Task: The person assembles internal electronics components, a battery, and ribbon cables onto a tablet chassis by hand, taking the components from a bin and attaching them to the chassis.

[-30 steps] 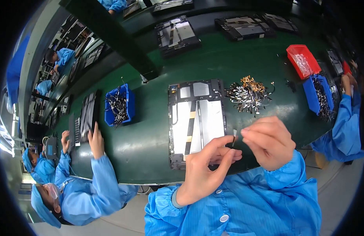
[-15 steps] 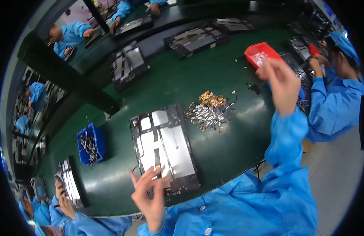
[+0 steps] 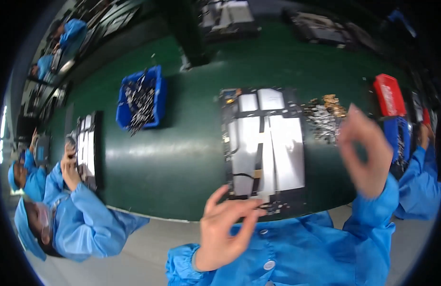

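Observation:
A flat opened electronic device (image 3: 288,157) with silver panels, black strips and small circuit parts lies on the green table before me. My left hand (image 3: 226,229) is at its near edge, thumb and forefinger drawn together over the small parts there. Whatever sits between those fingertips is too small to make out. Right of the device my right hand (image 3: 368,155) is raised and blurred, thumb and finger curled into a ring; anything in the pinch cannot be made out. Just beyond that hand lies a pile of small silver and gold metal pieces (image 3: 322,120).
A blue bin (image 3: 160,97) full of small dark and silver parts stands on the left. At right are a red bin (image 3: 389,94) and another blue bin (image 3: 391,131). A person (image 3: 82,214) handles a similar device (image 3: 89,148) at left; more devices line the far side.
The view has swung left, shifting the scene rightward. My right hand has come back from the red bin toward the device. My left fingers have closed together at its near edge.

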Tool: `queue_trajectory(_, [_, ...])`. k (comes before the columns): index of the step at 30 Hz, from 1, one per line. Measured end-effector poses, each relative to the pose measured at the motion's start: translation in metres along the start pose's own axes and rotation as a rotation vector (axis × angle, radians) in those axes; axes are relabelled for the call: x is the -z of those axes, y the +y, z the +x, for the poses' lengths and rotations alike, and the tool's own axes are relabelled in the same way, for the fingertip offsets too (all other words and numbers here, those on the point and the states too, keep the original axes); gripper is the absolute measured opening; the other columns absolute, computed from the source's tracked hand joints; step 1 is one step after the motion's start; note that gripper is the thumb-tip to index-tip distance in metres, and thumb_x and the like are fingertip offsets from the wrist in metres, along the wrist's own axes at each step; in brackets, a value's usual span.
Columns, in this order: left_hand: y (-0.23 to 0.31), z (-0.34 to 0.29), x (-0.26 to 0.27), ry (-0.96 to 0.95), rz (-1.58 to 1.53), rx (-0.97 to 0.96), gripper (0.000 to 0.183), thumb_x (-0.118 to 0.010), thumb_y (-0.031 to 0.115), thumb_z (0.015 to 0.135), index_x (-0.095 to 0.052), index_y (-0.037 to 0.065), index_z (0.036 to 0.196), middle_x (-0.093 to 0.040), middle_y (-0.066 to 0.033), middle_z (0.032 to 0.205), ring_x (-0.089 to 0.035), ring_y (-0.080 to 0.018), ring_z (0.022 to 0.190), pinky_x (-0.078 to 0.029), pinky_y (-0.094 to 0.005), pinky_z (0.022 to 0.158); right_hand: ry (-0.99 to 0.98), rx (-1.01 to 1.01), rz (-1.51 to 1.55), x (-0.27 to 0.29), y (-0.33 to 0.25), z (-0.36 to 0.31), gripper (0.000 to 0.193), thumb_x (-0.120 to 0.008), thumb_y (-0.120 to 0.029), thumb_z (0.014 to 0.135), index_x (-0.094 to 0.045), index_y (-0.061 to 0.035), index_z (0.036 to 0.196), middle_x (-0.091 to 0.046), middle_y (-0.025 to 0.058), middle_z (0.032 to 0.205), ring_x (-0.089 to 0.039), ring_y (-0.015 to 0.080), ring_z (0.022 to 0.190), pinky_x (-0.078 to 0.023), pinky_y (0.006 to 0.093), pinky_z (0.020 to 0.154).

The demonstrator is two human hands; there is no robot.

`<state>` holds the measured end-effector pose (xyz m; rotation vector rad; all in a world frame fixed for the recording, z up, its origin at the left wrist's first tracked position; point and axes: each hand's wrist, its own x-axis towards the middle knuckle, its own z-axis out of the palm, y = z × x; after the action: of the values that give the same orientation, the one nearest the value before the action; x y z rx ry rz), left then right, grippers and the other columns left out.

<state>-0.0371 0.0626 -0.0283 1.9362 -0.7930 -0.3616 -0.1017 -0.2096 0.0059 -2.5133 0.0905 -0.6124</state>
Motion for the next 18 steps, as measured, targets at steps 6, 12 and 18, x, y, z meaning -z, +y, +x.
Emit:
queue_trajectory(6, [-0.009,0.013,-0.008,-0.062,-0.164,0.043,0.020,-0.066,0.000,0.080,-0.067,0.003,0.099,-0.071,-0.0062,0.082,-0.068,-0.0212,0.077,-0.043,-0.0376,0.095,-0.316,0.267,0.224,-0.070,-0.037,-0.004,0.040,-0.068,0.002,0.066,-0.069,-0.0025,0.106,-0.062,0.0099,0.090,-0.063,0.0220,0.074,-0.054,0.0309,0.066])
queue_trajectory(12, [-0.020,0.013,0.018,-0.007,-0.131,0.017,0.021,-0.070,0.008,0.077,-0.069,0.003,0.098,-0.071,-0.0080,0.085,-0.068,-0.0219,0.083,-0.047,-0.0376,0.090,-0.374,-0.148,0.456,-0.100,-0.039,0.013,0.024,-0.069,0.002,0.078,-0.073,-0.0072,0.101,-0.063,0.0102,0.086,-0.063,0.0173,0.069,-0.053,0.0254,0.061])
queue_trajectory(18, [-0.052,0.022,0.036,0.096,0.426,-0.115,0.023,-0.070,0.015,0.073,-0.071,0.007,0.094,-0.070,-0.0047,0.094,-0.066,-0.0189,0.093,-0.044,-0.0360,0.092,-0.419,-0.623,0.861,-0.135,-0.029,0.034,0.016,-0.064,0.004,0.083,-0.070,0.0042,0.099,-0.067,0.0096,0.086,-0.064,0.0102,0.070,-0.052,0.0188,0.058])
